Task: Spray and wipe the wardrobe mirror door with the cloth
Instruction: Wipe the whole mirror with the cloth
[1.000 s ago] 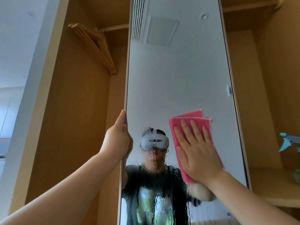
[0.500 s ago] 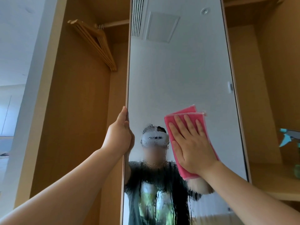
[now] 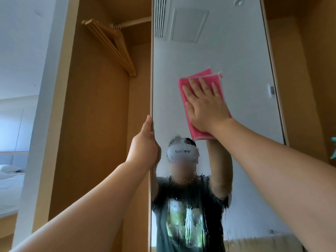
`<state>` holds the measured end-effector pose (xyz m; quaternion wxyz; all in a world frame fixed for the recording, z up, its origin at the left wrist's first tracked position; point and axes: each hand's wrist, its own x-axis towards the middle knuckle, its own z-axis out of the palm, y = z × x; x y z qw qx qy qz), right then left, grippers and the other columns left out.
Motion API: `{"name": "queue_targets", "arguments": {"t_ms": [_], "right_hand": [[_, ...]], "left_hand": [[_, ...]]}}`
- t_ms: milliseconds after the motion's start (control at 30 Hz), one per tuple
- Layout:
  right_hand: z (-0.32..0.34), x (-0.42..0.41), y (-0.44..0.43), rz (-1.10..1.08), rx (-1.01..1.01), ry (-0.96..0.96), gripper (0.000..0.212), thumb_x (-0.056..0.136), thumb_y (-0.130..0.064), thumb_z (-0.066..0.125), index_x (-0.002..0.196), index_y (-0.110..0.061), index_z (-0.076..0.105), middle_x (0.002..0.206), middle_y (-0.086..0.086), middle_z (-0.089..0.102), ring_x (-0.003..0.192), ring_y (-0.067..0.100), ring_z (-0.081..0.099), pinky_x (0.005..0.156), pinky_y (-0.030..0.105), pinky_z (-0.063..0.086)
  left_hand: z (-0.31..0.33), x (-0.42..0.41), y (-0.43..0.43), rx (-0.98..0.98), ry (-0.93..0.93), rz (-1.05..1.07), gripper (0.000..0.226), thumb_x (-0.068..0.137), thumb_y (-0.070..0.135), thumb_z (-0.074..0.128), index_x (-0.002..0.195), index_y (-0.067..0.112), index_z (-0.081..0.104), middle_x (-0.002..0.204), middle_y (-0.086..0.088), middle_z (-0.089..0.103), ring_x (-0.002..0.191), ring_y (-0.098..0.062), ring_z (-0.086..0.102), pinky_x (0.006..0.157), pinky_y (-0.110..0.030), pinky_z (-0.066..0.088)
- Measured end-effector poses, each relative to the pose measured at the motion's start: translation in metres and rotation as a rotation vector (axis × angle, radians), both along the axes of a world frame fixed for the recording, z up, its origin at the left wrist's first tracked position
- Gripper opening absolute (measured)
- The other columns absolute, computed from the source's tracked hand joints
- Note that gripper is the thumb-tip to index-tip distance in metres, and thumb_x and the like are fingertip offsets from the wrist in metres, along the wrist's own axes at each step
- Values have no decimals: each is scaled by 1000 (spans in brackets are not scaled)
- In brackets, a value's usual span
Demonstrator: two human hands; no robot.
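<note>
The tall mirror door (image 3: 236, 57) of the wardrobe stands open in front of me. My right hand (image 3: 205, 104) lies flat with straight fingers on a folded pink cloth (image 3: 195, 131) and presses it against the glass above my reflection. My left hand (image 3: 144, 144) grips the door's left edge, fingers wrapped behind it. Spray droplets and streaks cover the lower part of the mirror (image 3: 183, 206); the upper glass looks dry.
Wooden hangers (image 3: 112, 46) hang on a rail inside the open wardrobe on the left. A teal spray bottle trigger (image 3: 333, 148) shows at the right edge, on the wardrobe shelf side. A bed (image 3: 9, 179) lies far left.
My right hand has slid the pink cloth upward on the glass. The left hand has kept its grip on the door edge. The view has tilted upward.
</note>
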<state>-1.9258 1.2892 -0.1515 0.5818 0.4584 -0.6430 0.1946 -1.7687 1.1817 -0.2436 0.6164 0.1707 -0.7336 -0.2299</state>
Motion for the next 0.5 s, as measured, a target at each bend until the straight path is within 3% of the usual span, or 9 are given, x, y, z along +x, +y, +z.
{"name": "queue_targets", "arguments": {"t_ms": [100,233,367,500], "right_hand": [[3,1,-4,-1,-17,5,67,92,-44,8,154,-22,20,163,4,14,149,31,10,118,50,1],[-4,2,-3,-2,-22,9,68,92,-43,5,155,-21,19,163,5,14,149,31,10,118,49,1],[-14,4,-3,-6,-28,-11,67,93,-42,5,155,-21,17,163,5,13,149,31,10,119,49,1],[-32,7,-4,-13,-18,-6,65,95,-41,4,155,-19,16,162,7,14,149,32,11,119,50,2]], "left_hand": [[1,2,2,-2,-21,0,64,98,0,36,150,34,22,89,24,51,66,6,52,47,1,38],[1,6,4,-35,-44,0,63,99,3,36,151,34,19,87,20,50,68,4,51,55,-8,42],[2,9,8,-16,-58,-12,63,99,1,36,151,34,20,89,18,51,67,6,49,50,-3,41],[3,10,8,3,-73,-28,63,99,2,35,151,34,18,118,1,57,74,6,49,49,-2,39]]}}
